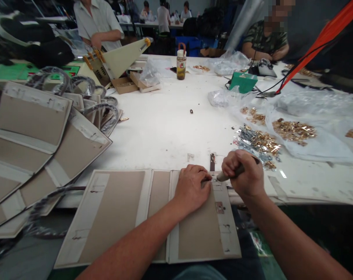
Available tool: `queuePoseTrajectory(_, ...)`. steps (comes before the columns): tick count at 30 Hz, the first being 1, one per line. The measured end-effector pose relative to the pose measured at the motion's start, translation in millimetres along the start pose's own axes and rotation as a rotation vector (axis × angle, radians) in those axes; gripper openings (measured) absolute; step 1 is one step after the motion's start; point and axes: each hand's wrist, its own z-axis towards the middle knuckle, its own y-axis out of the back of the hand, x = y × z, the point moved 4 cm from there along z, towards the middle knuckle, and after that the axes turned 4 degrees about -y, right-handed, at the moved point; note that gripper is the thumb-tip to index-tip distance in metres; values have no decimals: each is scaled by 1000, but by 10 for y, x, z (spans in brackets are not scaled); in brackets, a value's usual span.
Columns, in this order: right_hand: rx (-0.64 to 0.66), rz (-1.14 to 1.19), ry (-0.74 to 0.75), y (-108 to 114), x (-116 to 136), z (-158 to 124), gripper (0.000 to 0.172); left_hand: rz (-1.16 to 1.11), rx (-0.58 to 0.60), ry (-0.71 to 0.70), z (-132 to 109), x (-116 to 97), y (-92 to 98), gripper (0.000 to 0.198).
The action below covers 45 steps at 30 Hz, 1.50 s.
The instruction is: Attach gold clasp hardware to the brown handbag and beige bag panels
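Left fingers (pixel 199 170) atop beige panel (pixel 159 194)

Panel (pixel 118 210) overhangs table (pixel 153 132); stacked boards (pixel 33 114) left, hardware heap (pixel 259 140) right, bottle (pixel 181 66) behind.

The desk (pixel 153 132) is viewed from the wearer's head — forward and down. The left hand (pixel 192 188) and right hand (pixel 246 173) are seen near, people (pixel 164 19) far beyond.

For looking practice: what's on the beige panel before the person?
The left hand rests on the panel, beside a tool in the right hand; anything under that left hand is hidden.
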Motion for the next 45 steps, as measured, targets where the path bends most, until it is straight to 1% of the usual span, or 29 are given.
queuePoseTrajectory(3,56,-109,48,-43,8,-27,42,-15,12,-7,-2,3,2,22)
queuePoseTrajectory(7,109,-336,-9,-46,-84,-34,42,-32,16,-15,-15,20,12,26)
queuePoseTrajectory(10,128,-378,-6,-76,-56,-27,43,-34,24,-12,-30,35,19,26)
queuePoseTrajectory(14,217,-400,7,-283,43,-48,45,-43,28,-10,-39,54,19,27)
queuePoseTrajectory(17,312,-520,-2,-451,36,-62,45,-38,16,0,-38,80,8,26)
queuePoseTrajectory(19,367,-659,-19,-496,2,-58,46,-26,14,10,-39,97,-1,26)
queuePoseTrajectory(22,399,-803,-30,-473,3,-40,46,-6,13,2,-48,99,-4,28)
queuePoseTrajectory(25,389,-763,-11,-460,79,-47,47,-3,16,-15,-53,91,-4,28)
queuePoseTrajectory(28,430,-670,20,-526,103,-88,47,-8,3,-8,-44,104,-16,27)
queuePoseTrajectory(31,516,-733,-18,-585,12,-111,47,1,-4,22,-39,129,-35,29)
queuePoseTrajectory(33,525,-801,-51,-571,-36,-95,47,7,-2,26,-44,131,-38,30)
queuePoseTrajectory(35,493,-830,-40,-528,-28,-69,47,4,-8,10,-51,117,-26,29)
queuePoseTrajectory(37,465,-798,-10,-475,0,-57,48,-4,-11,-3,-55,98,-6,29)
queuePoseTrajectory(39,451,-719,6,-417,8,-63,48,-16,0,-4,-52,81,15,28)
queuePoseTrajectory(42,416,-616,-14,-322,-25,-74,48,-34,28,10,-42,63,37,28)
queuePoseTrajectory(45,340,-471,-1,-260,-7,-67,45,-42,43,12,-36,54,35,30)
